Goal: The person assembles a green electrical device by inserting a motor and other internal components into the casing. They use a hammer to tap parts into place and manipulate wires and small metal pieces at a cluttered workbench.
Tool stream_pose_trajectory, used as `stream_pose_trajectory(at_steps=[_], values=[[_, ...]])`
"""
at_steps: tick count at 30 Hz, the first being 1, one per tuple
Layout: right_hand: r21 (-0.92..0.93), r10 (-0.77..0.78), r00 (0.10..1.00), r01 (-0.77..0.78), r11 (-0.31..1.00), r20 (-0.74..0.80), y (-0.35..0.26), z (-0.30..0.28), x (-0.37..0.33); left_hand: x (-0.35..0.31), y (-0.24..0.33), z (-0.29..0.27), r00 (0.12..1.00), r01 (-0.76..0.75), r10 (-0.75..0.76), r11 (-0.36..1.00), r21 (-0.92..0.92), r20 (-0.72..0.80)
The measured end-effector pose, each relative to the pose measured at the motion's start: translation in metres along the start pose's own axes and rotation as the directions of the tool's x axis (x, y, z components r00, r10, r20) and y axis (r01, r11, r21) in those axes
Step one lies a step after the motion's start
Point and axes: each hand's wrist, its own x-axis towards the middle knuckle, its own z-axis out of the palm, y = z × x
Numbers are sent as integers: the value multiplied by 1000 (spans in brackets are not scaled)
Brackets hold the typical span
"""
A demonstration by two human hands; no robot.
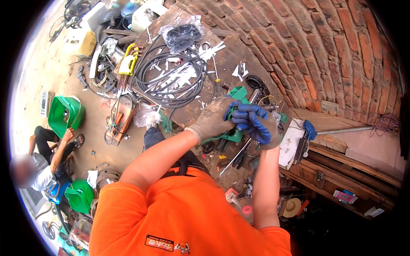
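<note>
Both my hands wear grey work gloves with blue palms, and they meet above the worktable. My left hand (213,116) is closed around a small dark green part (231,113), mostly hidden by the fingers. Curled against the same part from the other side are the fingers of my right hand (260,124). Just beneath the hands lies a green plastic housing (234,135); a green box-shaped piece (238,93) shows beyond them. I cannot tell whether these two are joined to the held part.
A coil of black cable (194,87) lies among white scraps on the table (232,53). Yellow-handled hex keys (128,64) are at its left edge. A brick wall (324,55) bounds the right. At far left a person (42,170) sits near a green bucket (77,117).
</note>
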Motion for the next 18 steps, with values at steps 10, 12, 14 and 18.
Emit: stream_pose_trajectory(at_steps=[10,12,14,18], values=[[-412,13,921,-186,892,-388,-27,50,12,0,7,-8,998,58,-58,998,-24,6],[-79,60,989,-71,994,-135,-16,16,9,0,9,-6,998,58,-58,998,-13,13],[225,6,993,-33,974,120,-7,3,4,1,8,-4,999,46,-46,999,-8,14],[196,50,991,-74,978,128,5,-12,6,1,6,-4,1000,20,-20,1000,-12,11]])
